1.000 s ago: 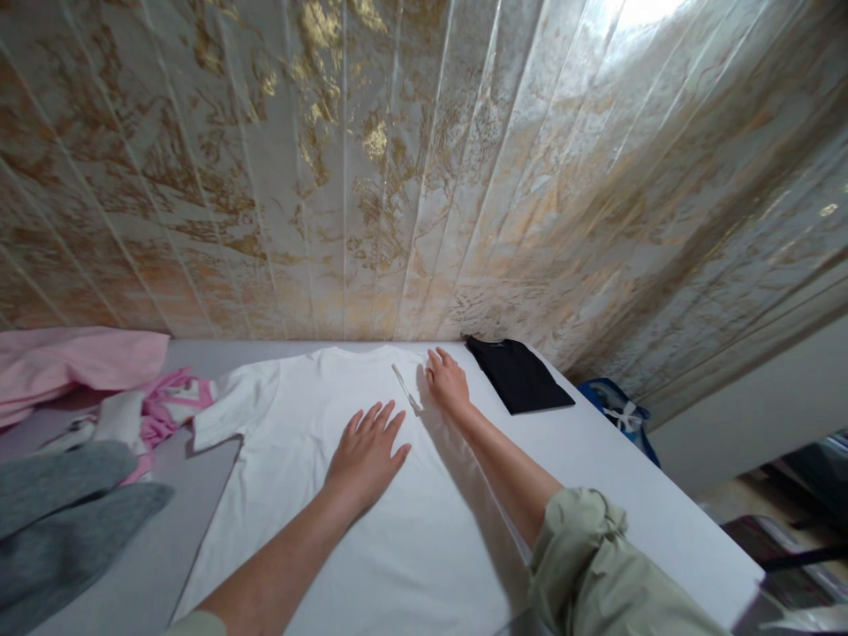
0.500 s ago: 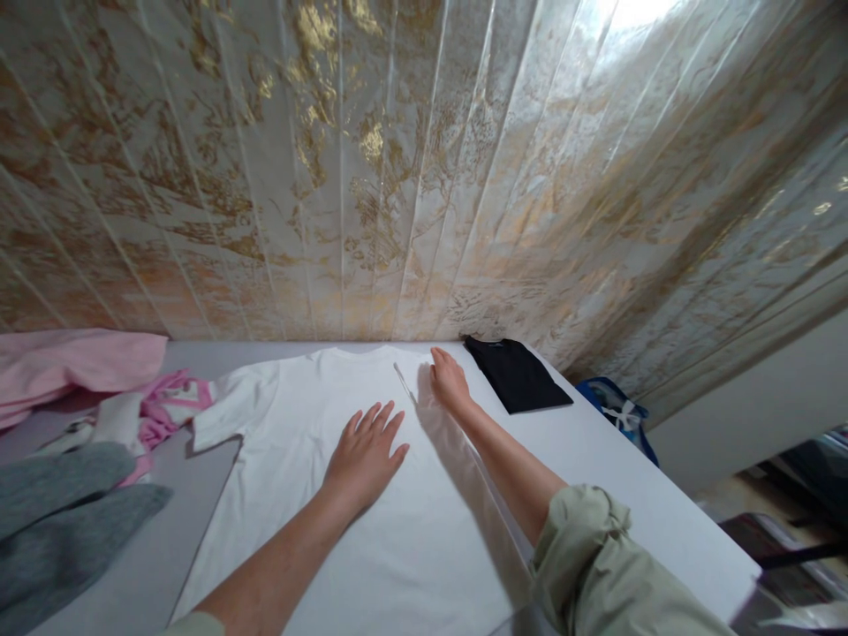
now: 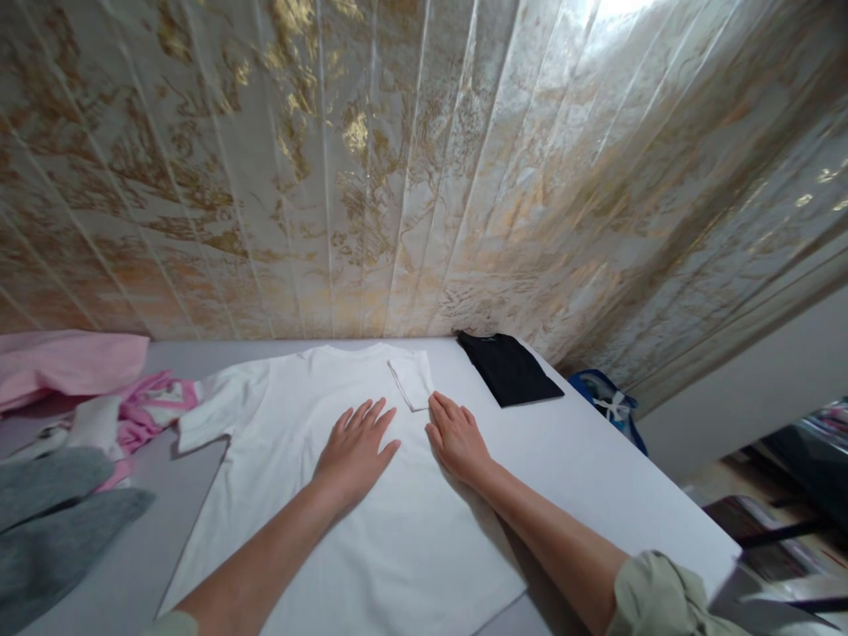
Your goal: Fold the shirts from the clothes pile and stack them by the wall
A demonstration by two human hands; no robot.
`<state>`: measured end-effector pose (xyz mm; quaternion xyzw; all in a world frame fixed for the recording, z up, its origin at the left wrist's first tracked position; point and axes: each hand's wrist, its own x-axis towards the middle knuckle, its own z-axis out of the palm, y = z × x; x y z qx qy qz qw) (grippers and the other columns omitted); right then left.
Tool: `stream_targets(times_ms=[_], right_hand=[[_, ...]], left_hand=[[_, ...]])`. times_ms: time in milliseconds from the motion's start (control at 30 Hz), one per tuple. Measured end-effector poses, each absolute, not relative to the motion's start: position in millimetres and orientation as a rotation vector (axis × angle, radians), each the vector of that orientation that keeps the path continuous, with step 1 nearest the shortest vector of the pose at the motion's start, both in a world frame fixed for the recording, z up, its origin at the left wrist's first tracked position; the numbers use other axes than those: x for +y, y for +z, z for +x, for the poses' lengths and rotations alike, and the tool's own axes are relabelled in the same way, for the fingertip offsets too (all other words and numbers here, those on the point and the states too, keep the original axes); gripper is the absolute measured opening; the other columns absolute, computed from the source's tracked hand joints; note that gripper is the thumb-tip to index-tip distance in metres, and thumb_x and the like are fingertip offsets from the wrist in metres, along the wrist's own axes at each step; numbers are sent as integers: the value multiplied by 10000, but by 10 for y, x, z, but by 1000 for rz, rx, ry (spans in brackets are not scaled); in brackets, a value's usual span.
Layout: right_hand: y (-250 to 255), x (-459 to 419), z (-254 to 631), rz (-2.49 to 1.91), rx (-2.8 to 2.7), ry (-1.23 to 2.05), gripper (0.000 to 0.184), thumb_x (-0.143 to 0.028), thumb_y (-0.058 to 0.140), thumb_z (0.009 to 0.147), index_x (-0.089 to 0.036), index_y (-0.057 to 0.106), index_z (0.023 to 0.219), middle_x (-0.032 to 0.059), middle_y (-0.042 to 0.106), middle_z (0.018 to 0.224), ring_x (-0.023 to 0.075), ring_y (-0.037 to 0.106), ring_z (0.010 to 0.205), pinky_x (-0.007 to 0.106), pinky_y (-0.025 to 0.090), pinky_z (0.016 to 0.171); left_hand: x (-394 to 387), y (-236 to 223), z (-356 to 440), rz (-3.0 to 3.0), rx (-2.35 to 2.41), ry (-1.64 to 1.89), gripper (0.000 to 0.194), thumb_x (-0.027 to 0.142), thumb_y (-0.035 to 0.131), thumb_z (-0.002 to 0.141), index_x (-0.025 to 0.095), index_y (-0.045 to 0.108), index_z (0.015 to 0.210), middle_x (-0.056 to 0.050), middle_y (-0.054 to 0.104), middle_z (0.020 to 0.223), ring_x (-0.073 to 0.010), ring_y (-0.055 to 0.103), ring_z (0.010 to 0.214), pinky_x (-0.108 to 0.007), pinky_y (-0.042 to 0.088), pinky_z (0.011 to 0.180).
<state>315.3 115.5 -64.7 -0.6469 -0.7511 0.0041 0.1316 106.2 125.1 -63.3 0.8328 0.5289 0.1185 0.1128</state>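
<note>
While the left hand [image 3: 354, 455] lies flat and spread, probably to keep the white shirt [image 3: 404, 539] from slipping, the right hand [image 3: 462, 444] presses beside its folded-in sleeve [image 3: 414, 384] — each grip open, closed around nothing. The shirt spreads over the desk [image 3: 576, 468], with rumpled clothes [image 3: 155, 408] and a folded black shirt [image 3: 510, 371] off either side — perhaps leaving it room.

The picture's bottom edge crops the white T-shirt's [image 3: 390, 539] hem, and the left hand [image 3: 351, 452] and right hand [image 3: 458, 439] hide the fabric beneath them. The left edge cuts off the grey garment [image 3: 53, 556] and pink cloth [image 3: 79, 360]. The white table [image 3: 596, 495] partly hides the blue bag [image 3: 596, 393]. Objects at lower right blur.
</note>
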Motion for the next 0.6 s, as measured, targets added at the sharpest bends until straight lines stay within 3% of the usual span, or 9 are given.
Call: stream_targets(times_ms=[67,133,267,367,500,600], right_hand=[[-668,1060,3182,-1838,-2166,13,490,-271,413,969,-200,408,1454,107,409,1513,220,367,1385,442,249,1138],[-679,1030,3200,-1794,-2137,8,472,-250,437,956,-197,443,1425,118,454,1472,224,403,1352,431,266,1130],[-674,1115,3264,-1695,-2041,29,404,-181,481,920,-203,529,1321,116,570,1302,222,504,1223,378,361,1058],[-642,1271,3347,-1680,-1932,126,337,-152,494,906,-210,569,1229,88,607,1148,196,585,1067,315,438,934],[-601,1466,3431,-1719,-1841,206,219,-176,544,887,-231,628,1081,42,583,1065,135,612,801,254,450,770],[-606,1512,3443,-1693,-1895,150,197,-177,574,870,-265,658,1026,20,586,1056,138,589,817,251,418,771]], left_hand=[[1332,-588,1041,2372,1520,291,531,427,417,917,270,470,1422,-35,306,1581,-258,224,1477,-507,163,1194],[1500,-491,1024,2302,1462,223,480,420,463,885,277,570,1331,-52,415,1530,-293,327,1433,-523,245,1154],[2075,-211,1125,2290,1409,247,273,390,547,838,279,726,1011,-17,725,1156,-243,635,1114,-362,455,974],[2549,-92,1383,2281,1482,369,225,355,556,869,231,719,963,-28,732,1059,-216,649,1036,-303,477,907],[2977,-201,1810,2222,1585,456,297,361,563,928,176,616,1154,-83,637,1183,-207,623,1028,-407,526,888],[3124,-384,2027,2156,1654,487,318,412,583,910,190,620,1135,-82,629,1194,-212,620,1031,-416,523,884]])
